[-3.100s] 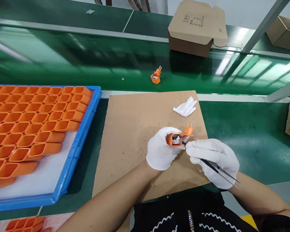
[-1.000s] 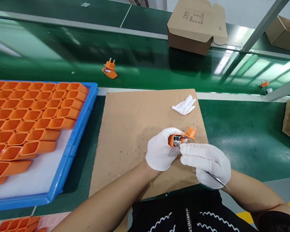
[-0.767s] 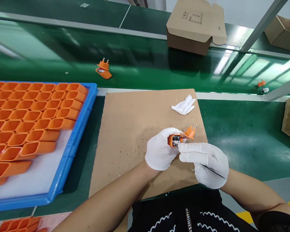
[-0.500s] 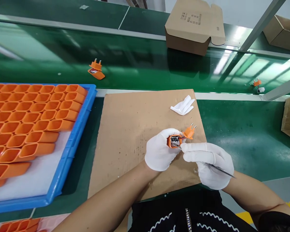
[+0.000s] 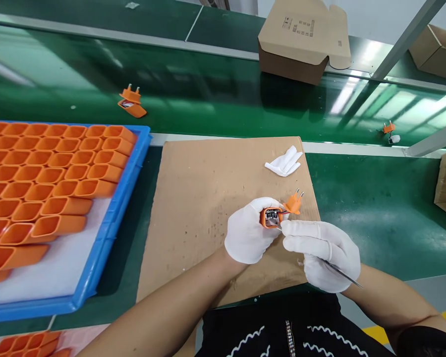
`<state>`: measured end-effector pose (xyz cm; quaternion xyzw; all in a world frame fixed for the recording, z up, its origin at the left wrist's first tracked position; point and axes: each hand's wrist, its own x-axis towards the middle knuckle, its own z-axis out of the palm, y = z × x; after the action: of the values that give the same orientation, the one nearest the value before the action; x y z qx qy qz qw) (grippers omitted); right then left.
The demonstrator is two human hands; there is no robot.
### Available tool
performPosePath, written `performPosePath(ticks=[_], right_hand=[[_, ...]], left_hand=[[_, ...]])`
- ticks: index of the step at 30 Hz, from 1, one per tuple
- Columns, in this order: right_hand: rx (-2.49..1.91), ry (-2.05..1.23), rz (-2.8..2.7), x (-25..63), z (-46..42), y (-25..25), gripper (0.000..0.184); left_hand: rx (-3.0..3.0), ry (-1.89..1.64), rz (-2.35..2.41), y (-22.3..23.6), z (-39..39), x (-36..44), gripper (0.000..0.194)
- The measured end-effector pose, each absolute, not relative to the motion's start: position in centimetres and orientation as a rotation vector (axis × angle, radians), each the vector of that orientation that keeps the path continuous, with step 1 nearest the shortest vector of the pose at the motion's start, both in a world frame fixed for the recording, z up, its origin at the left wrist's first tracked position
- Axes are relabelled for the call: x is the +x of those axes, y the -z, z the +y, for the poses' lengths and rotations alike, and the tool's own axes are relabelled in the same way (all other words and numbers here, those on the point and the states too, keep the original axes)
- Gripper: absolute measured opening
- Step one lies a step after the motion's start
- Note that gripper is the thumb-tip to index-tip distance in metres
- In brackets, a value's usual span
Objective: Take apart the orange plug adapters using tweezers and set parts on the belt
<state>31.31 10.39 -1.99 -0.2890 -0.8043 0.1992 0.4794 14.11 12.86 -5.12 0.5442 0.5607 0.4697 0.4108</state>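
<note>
My left hand, in a white glove, is closed around an orange plug housing with its open end toward me. A small circuit board with dark parts shows inside. Dark and reddish wires run from it to an orange two-pin plug cap, which hangs loose beside the opening. My right hand, also gloved in white, grips slim metal tweezers. Their tip reaches the housing's lower rim; whether it touches a wire or the board I cannot tell.
A cardboard sheet lies under my hands, with a folded white cloth on it. To the left is a blue tray of orange housings. Beyond runs a shiny green belt carrying orange plug parts. A cardboard box stands behind.
The orange plug parts on the green belt have moved left. The view has shifted slightly. Both hands keep nearly the same pose at the housing.
</note>
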Motion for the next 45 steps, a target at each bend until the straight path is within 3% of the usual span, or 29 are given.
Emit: performPosePath(ticks=[7,17,28,45], right_hand=[[-0.672,-0.502,-1.908,30.8,10.9,1.3,0.058],[-0.768,-0.591,-1.747,30.1,10.7,0.9,0.045],[-0.933,-0.935,-1.486,30.1,11.0,0.1,0.026],[-1.083,-1.002,-1.392,29.6,11.5,-0.1,0.019]], left_hand=[[1.404,-1.111,1.415,5.4,12.8,13.9,0.023],[1.548,-1.162,1.474,4.7,12.5,14.1,0.027],[1.560,-1.148,1.478,4.1,12.5,13.9,0.025],[1.465,-0.766,1.801,2.6,12.9,14.4,0.031]])
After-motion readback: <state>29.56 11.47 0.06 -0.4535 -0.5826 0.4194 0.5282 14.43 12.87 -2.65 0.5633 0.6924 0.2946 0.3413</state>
